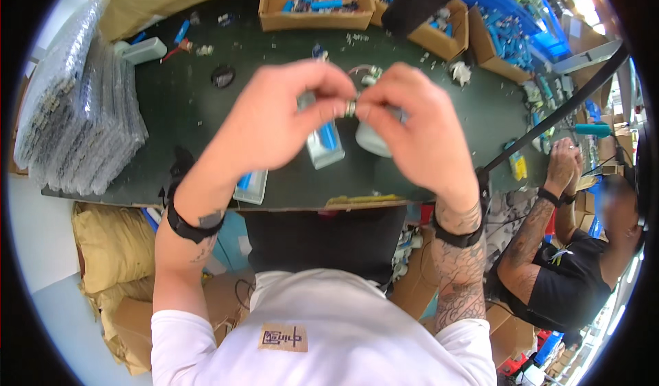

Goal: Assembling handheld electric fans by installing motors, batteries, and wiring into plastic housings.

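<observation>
My left hand (280, 115) and my right hand (424, 128) meet above the dark green table, thumbs and fingertips pinched together. Between them is a small pale part with a metallic look (351, 108); its kind is too small to make out. Below the hands, a white open plastic casing (328, 154) holds a blue cylinder (328, 137). A rounded white piece (371, 141) lies partly hidden under my right hand. Beneath my left forearm, a second white casing (252, 190) shows at the table's near edge. A small part with thin wires (371, 77) lies just beyond the fingertips.
Bubble-wrapped flat pieces (82, 111) are stacked at the left. Cardboard boxes (316, 20) of blue cylinders and wires line the far side. A black round piece (222, 76) lies left of my hands. A black arm (549, 115) crosses the right side, near a co-worker (559, 269).
</observation>
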Demonstrator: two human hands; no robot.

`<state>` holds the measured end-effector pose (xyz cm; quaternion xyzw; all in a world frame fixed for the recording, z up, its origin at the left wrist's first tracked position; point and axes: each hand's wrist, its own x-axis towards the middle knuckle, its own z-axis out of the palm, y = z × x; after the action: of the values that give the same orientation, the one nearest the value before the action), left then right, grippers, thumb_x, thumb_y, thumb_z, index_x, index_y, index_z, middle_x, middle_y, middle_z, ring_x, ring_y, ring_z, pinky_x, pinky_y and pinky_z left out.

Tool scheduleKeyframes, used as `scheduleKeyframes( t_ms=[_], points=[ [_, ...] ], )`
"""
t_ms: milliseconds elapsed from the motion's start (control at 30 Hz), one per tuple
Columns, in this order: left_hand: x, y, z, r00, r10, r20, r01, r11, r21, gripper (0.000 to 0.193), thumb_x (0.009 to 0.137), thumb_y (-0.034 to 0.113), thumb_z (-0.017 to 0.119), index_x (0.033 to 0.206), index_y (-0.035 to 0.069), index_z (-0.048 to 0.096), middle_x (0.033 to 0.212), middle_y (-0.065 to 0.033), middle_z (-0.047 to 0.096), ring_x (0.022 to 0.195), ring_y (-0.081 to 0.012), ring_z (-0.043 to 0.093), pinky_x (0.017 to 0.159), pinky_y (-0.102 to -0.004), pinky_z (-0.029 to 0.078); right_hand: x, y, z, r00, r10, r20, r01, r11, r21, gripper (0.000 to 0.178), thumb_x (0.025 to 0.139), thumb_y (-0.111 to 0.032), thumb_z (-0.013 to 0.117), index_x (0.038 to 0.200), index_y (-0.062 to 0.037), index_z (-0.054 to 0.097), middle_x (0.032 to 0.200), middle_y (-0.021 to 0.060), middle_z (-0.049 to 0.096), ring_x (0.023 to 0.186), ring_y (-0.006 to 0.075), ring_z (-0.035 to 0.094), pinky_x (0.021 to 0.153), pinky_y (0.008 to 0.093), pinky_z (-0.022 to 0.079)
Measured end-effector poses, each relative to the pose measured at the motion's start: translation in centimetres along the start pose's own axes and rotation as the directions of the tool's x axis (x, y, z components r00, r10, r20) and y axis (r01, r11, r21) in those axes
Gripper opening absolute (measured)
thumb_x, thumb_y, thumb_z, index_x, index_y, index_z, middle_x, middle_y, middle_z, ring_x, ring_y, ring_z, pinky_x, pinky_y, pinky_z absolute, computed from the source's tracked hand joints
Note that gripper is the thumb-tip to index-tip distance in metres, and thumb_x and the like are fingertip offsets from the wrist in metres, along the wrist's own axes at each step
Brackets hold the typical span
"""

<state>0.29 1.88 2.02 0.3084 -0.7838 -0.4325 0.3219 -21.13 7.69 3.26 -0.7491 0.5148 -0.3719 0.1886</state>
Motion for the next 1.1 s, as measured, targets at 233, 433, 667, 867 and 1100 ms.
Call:
scheduleKeyframes(
  t_ms=[233,433,667,867,1100],
  points=[
    [0.5,-0.1,-2.3,0.991,-0.121,0.060,0.126,0.987,-0.097,0.016,0.094,0.000,0.070,0.110,-0.002,0.070,0.100,-0.0049,0.072,0.094,-0.0111,0.065,0.085,-0.0270,0.052,1.3,0.3,1.0,0.999,0.022,-0.047,-0.013,0.982,0.186,0.011,0.090,-0.010,0.075,0.097,-0.0012,0.075,0.088,0.0103,0.066,0.077,0.0239,0.064,0.068,0.0348,0.051],
    [0.4,-0.1,-1.9,0.992,-0.101,0.071,0.110,0.986,-0.129,0.015,0.093,0.002,0.074,0.107,-0.001,0.073,0.097,-0.0039,0.073,0.093,-0.0106,0.066,0.084,-0.0274,0.053,0.8,0.4,0.8,0.998,0.063,-0.031,-0.056,0.979,0.198,0.013,0.089,-0.009,0.077,0.099,-0.0013,0.076,0.086,0.0094,0.068,0.076,0.0207,0.063,0.068,0.0339,0.050],
    [0.1,0.5,-1.6,0.989,-0.120,0.083,0.126,0.990,-0.065,0.015,0.093,0.002,0.073,0.107,-0.001,0.074,0.100,-0.0041,0.073,0.095,-0.0114,0.066,0.085,-0.0279,0.053,0.6,0.3,0.4,0.998,0.065,-0.028,-0.060,0.988,0.146,0.011,0.087,-0.007,0.077,0.097,-0.0012,0.077,0.083,0.0085,0.068,0.074,0.0190,0.063,0.068,0.0324,0.051],
    [0.1,-0.3,-1.2,0.997,-0.048,0.059,0.055,0.992,-0.116,0.023,0.092,0.000,0.071,0.115,-0.001,0.070,0.103,-0.0061,0.073,0.097,-0.0129,0.067,0.085,-0.0290,0.054,0.6,0.1,0.5,0.996,0.080,-0.027,-0.076,0.987,0.140,0.010,0.086,-0.006,0.077,0.095,-0.0008,0.074,0.086,0.0086,0.068,0.075,0.0194,0.064,0.070,0.0330,0.052],
    [0.2,0.2,-0.9,0.993,-0.112,0.039,0.115,0.991,-0.070,0.031,0.089,-0.001,0.070,0.120,0.000,0.066,0.103,-0.0072,0.073,0.098,-0.0137,0.069,0.084,-0.0296,0.054,0.8,-0.1,0.0,0.994,0.111,0.013,-0.112,0.983,0.144,0.011,0.087,-0.007,0.076,0.095,-0.0002,0.073,0.087,0.0098,0.068,0.077,0.0214,0.066,0.071,0.0336,0.054]
  ],
)
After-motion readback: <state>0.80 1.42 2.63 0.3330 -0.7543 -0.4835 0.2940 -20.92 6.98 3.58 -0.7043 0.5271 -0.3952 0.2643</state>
